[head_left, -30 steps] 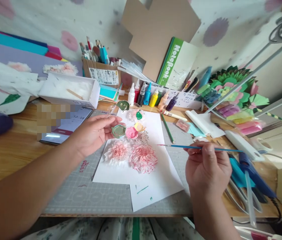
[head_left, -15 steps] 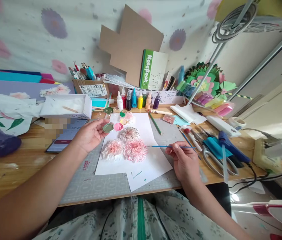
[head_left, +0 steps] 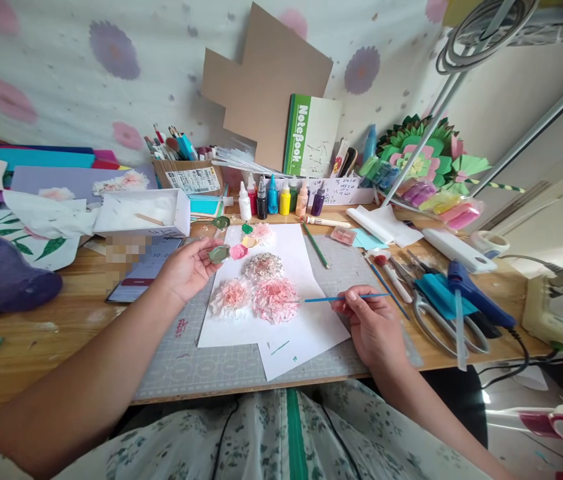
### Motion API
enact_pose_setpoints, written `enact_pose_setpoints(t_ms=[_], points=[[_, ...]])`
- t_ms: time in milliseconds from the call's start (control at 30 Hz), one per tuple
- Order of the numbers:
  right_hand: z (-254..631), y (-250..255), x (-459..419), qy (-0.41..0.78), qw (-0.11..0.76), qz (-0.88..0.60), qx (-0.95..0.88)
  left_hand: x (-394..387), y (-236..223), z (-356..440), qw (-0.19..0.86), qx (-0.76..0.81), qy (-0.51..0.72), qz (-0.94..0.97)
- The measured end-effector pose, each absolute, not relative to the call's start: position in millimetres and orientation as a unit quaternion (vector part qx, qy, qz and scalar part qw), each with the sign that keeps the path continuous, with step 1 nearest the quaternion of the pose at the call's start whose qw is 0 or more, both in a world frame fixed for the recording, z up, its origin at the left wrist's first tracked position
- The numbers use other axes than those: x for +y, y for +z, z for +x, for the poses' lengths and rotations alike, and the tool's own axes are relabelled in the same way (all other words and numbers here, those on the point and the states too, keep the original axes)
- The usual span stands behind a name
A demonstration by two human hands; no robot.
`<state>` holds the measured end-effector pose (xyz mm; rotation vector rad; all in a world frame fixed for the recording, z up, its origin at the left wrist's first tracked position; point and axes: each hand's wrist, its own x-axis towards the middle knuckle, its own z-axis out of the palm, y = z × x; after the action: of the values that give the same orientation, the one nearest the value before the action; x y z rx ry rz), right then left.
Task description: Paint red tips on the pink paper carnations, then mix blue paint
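My right hand pinches a thin blue paintbrush held nearly level, its tip at the right side of a pink-edged ruffled flower. Beside that flower lie a paler pink and white flower and a dark-speckled one, all on white paper. My left hand is closed on the edge of a paint palette with rounded wells of green, pink, yellowish and olive paint. It hangs over the paper's upper left, partly in front of another small pale pink flower.
Several paint bottles line the back of the grey cutting mat. A green pencil lies right of the paper. Scissors and a blue glue gun are at the right; a phone and white box at the left.
The whole view has shifted slightly, so things sit further right. The brush tip has moved a little lower on the pink-edged flower. Both hands keep their holds.
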<state>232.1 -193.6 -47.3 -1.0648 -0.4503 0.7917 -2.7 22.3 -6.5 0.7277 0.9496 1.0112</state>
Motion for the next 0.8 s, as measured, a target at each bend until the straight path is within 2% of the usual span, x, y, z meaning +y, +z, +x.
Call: enact_pose_setpoints(t_ms=[800], points=[[241,-47,-199,0.35,0.777,-0.499,-0.157,17,6,3,0.706,0.455,0.449,0.305]])
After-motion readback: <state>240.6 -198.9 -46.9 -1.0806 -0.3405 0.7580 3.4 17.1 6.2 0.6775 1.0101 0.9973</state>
